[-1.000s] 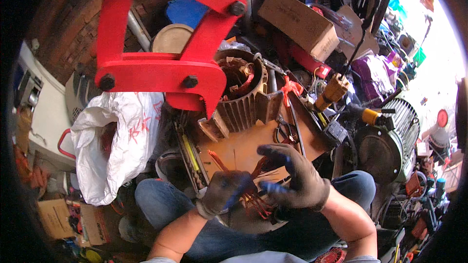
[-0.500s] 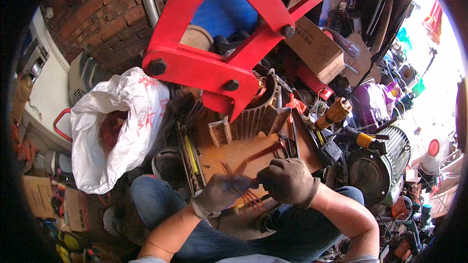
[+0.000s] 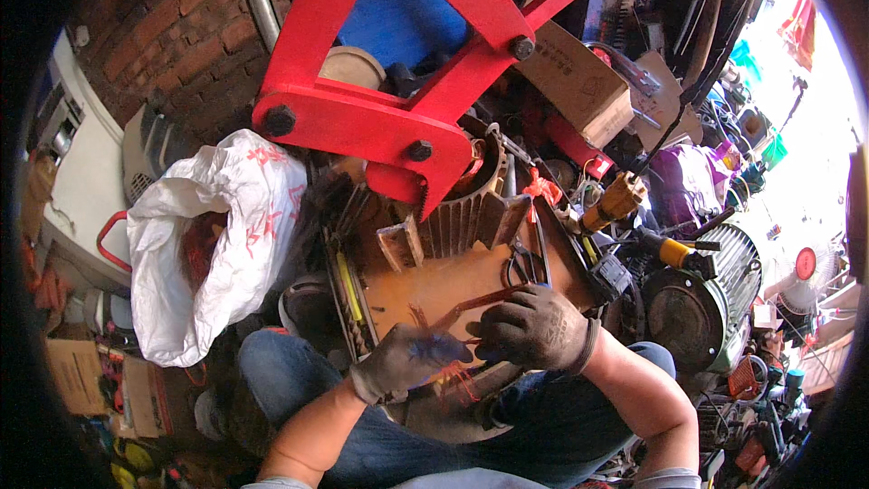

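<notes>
In a grey work glove, my left hand (image 3: 407, 362) is closed around a bundle of thin reddish copper wires (image 3: 462, 385), whose loose ends stick out above and below the fist. My right hand (image 3: 534, 330), gloved as well, is just to its right with the fingers curled; a thin strand seems to run between the two hands. The fingertips of the right hand are partly hidden. Both hands are over the front part of a brown board (image 3: 425, 294). Beyond them stands a ribbed motor housing (image 3: 457, 231), and scissors (image 3: 519, 264) lie on the board's right.
A large red steel clamp (image 3: 353, 122) hangs over the housing. At left sits an open white woven sack (image 3: 258, 263). A green electric motor (image 3: 692, 312), a yellow-brown power tool (image 3: 614, 204) and a cardboard box (image 3: 579, 91) crowd the right side.
My right hand has turned and opened a small gap from the left, its knuckles now more toward me. The left hand stays about where it was. The whole view has shifted slightly.
</notes>
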### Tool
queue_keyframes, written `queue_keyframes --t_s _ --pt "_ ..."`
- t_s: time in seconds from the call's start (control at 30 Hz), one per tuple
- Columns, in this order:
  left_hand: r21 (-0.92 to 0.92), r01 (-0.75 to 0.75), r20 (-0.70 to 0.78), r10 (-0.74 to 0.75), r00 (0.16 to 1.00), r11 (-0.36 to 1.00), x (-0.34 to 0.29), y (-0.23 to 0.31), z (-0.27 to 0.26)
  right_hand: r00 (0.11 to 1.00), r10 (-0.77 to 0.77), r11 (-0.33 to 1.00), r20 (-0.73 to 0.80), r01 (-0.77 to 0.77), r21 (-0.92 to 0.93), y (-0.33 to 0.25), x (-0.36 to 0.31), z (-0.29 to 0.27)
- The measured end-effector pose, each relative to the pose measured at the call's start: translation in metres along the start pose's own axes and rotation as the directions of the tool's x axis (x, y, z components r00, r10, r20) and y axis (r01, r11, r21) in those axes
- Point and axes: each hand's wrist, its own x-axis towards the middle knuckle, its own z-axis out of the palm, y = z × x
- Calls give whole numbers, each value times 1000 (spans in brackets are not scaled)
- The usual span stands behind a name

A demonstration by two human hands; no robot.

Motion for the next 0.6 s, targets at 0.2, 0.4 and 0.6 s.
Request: queue_keyframes --t_s 0.2,0.4,0.6 --pt "349 -216 -36 243 969 912 -1 6 2 618 544 -47 568 -653 756 -29 -6 20" --pt "163 -178 -130 201 971 970 -2 3 6 772 626 498 107 -502 707 -25 -1 0" --pt "159 -137 -171 164 971 978 -5 2 11 964 261 963 -54 -256 87 -20 -2 2"
